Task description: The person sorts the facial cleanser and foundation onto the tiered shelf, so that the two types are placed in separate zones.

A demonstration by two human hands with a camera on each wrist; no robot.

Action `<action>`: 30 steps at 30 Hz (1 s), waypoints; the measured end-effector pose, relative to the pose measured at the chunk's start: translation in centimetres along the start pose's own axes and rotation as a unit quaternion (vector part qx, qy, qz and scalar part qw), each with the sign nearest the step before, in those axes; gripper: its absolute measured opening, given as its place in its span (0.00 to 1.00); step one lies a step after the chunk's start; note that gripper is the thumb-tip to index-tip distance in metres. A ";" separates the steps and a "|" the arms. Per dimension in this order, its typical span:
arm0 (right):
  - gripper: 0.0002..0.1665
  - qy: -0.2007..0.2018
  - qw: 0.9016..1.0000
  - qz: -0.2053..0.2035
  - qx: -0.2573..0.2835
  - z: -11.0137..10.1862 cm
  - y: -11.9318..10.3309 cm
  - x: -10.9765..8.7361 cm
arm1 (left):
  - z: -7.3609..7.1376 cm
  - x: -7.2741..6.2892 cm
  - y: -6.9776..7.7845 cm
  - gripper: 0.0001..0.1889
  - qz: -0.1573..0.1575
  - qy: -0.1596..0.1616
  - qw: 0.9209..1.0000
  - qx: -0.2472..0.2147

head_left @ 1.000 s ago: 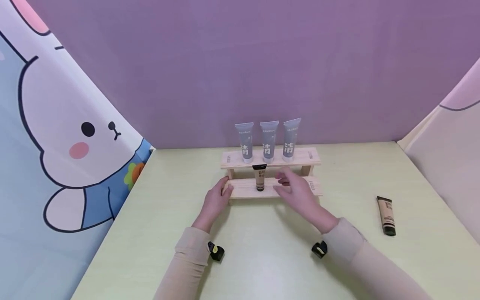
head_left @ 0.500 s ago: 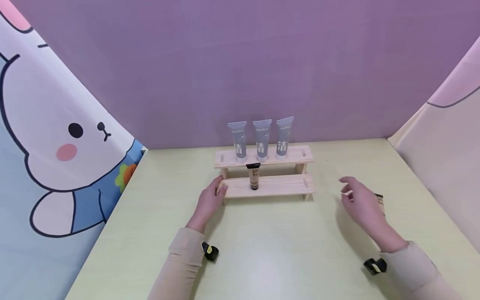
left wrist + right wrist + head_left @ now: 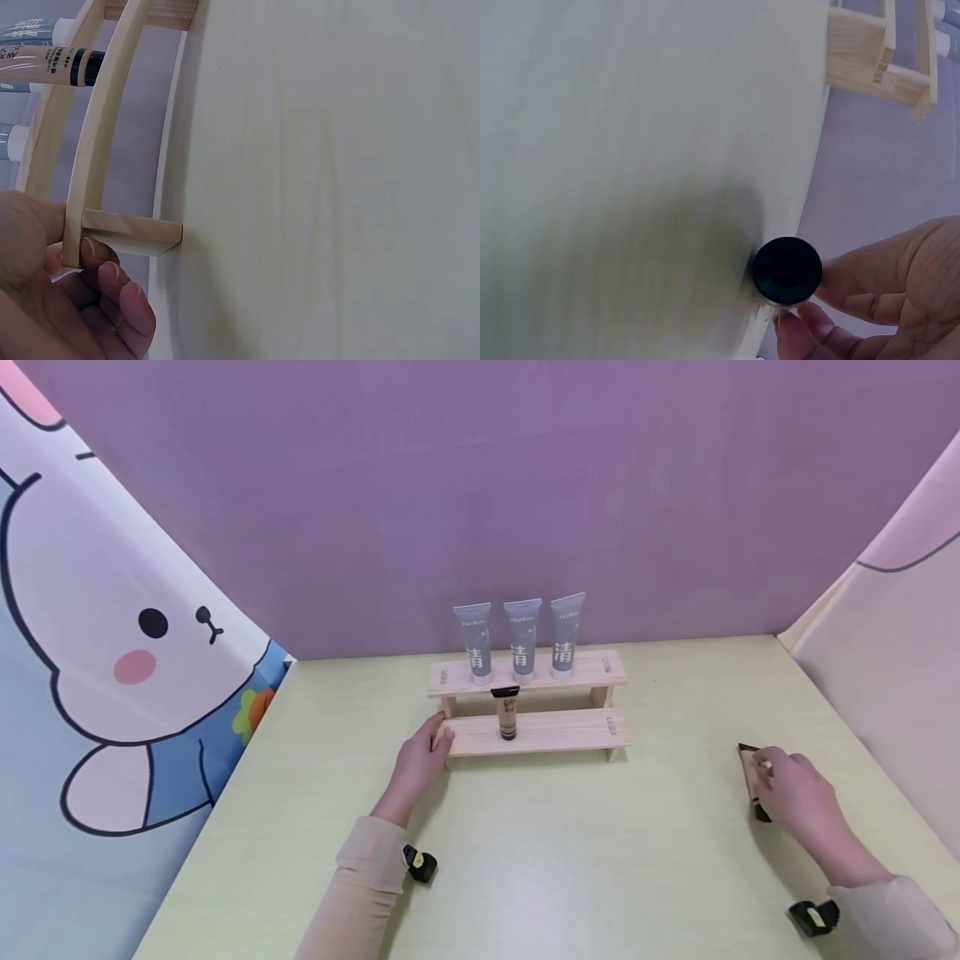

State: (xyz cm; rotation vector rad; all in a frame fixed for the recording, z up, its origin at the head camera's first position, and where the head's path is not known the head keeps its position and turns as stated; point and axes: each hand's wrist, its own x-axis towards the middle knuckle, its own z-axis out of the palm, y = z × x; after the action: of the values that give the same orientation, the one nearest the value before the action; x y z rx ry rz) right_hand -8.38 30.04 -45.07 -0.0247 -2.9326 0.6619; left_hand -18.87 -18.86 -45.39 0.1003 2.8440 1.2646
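Note:
At the left end of a two-tier wooden display rack [image 3: 558, 737], my left hand [image 3: 422, 758] pinches the lower shelf. The left wrist view shows the thumb on one face of the shelf board [image 3: 105, 127] and curled fingers on the other. My right hand [image 3: 802, 793] grips a beige squeeze tube [image 3: 748, 774] at the table's right side, thumb and fingers on either side of it. Its round black cap [image 3: 786, 271] faces the right wrist camera. Another beige tube [image 3: 507, 717] stands cap down on the lower shelf.
Three grey-blue tubes [image 3: 522, 643] stand in a row on the upper shelf [image 3: 442, 678]. The pale yellow table [image 3: 570, 843] meets a purple backdrop [image 3: 525, 493] behind the rack. Cloth with a cartoon rabbit [image 3: 97, 635] hangs at the left.
My right hand has left the front of the rack, moved right and taken hold of the beige tube, which has shifted slightly. The left hand stays on the shelf end.

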 end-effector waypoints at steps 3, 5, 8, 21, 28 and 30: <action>0.25 -0.023 1.000 0.015 0.002 -0.3 0.3 0.1 | -0.1 0.0 0.1 0.26 0.000 -0.001 1.000 -0.005; 0.31 -0.050 0.998 0.027 0.007 -0.6 0.3 0.2 | -0.1 -0.1 0.1 0.26 -0.001 -0.002 1.000 -0.008; 0.31 -0.086 0.996 0.034 0.007 -0.7 0.3 0.6 | -0.2 -0.1 0.1 0.26 0.001 0.000 1.000 -0.007; 0.27 -0.060 0.998 0.014 0.033 -0.2 -1.5 0.5 | -0.2 0.0 0.1 0.26 0.003 0.002 1.000 -0.003; 0.26 -0.022 0.997 -0.002 0.080 0.1 -3.8 0.3 | -0.1 0.0 0.0 0.26 0.000 0.002 1.000 0.001; 0.26 -0.014 0.996 -0.005 0.093 0.1 -4.4 0.5 | 0.0 0.0 0.1 0.26 -0.001 0.001 1.000 0.000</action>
State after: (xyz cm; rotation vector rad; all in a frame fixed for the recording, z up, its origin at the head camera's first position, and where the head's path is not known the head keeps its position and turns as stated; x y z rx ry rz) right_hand -8.79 26.04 -43.25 0.0181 -2.8807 0.9383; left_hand -18.88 -18.82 -45.33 0.0946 2.8452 1.2657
